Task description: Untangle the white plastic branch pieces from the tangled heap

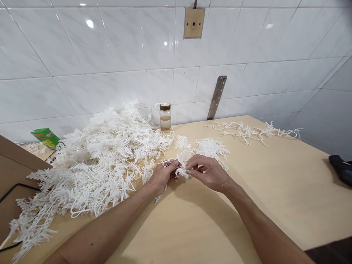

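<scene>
Between my hands, just above the table, is a white branching sprig (pixel 181 171) with thin frayed tips. My left hand (pixel 165 174) is closed around its stem, thumb on top. From the other side my right hand (pixel 207 171) pinches the sprig's tips between thumb and forefinger. A big heap of similar white sprigs (pixel 110 146) spreads to the left, close to my left forearm. Behind my right hand lies a small pile of white frayed pieces (pixel 211 148). Some fingers of my left hand are hidden under the sprig.
A bottle (pixel 165 119) with a dark lid stands by the tiled wall. Bare white stems (pixel 247 131) lie at the back right. A metal strip (pixel 217 97) leans on the wall. A green box (pixel 45 137) sits at left, a black object (pixel 341 168) at right.
</scene>
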Demonstrator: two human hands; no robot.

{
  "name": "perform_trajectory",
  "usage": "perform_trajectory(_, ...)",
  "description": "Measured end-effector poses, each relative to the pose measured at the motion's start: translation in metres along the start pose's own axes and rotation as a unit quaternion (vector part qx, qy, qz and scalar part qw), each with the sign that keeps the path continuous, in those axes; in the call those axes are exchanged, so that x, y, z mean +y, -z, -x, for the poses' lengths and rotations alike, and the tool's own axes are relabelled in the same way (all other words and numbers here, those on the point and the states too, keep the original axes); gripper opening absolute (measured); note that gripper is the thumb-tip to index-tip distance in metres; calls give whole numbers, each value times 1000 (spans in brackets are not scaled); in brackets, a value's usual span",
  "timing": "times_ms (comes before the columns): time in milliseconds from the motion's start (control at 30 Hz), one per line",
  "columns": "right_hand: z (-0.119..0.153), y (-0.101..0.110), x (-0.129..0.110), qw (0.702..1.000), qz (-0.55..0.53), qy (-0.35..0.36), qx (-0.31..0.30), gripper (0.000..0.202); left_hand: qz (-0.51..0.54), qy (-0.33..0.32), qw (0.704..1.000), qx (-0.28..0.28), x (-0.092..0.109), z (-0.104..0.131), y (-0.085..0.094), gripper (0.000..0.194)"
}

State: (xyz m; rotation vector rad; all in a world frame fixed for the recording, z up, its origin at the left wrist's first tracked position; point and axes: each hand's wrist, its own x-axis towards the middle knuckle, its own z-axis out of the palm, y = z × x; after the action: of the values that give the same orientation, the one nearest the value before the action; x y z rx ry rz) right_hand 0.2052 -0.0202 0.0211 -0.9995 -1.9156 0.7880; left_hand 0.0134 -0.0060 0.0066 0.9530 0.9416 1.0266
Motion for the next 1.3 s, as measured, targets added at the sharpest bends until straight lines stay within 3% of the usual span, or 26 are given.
perform_trajectory(200, 1, 2, -3, 999, 0, 11, -38, 12, 60, 27, 997, 29, 2, -4, 2, 35)
perform_trajectory(433, 1, 1, -4, 998, 13, 17, -55, 13, 67, 42, 997, 12, 6, -4, 5, 34)
perform_trajectory(633, 1, 1, 4, 994, -54, -96, 25, 20, 35, 5, 999, -3, 3, -3, 2, 37)
perform_trajectory(733, 1, 2, 5, 988, -86, -110, 58, 22, 33, 11, 999, -20, 1, -3, 1, 36)
perform_trajectory(900, 1, -1, 2, 990, -99, -100, 14, 19, 61, 22, 997, 39, -1, -4, 3, 36)
perform_trajectory(1133, 0, -8, 5, 986, -118, -110, -42, 32, 46, -1, 999, 21, 1, -3, 2, 40)
perform_trajectory(1300, -1, -10, 1, 981, -88, -166, -44, 40, 2, -19, 1000, 5, 6, 6, -5, 39)
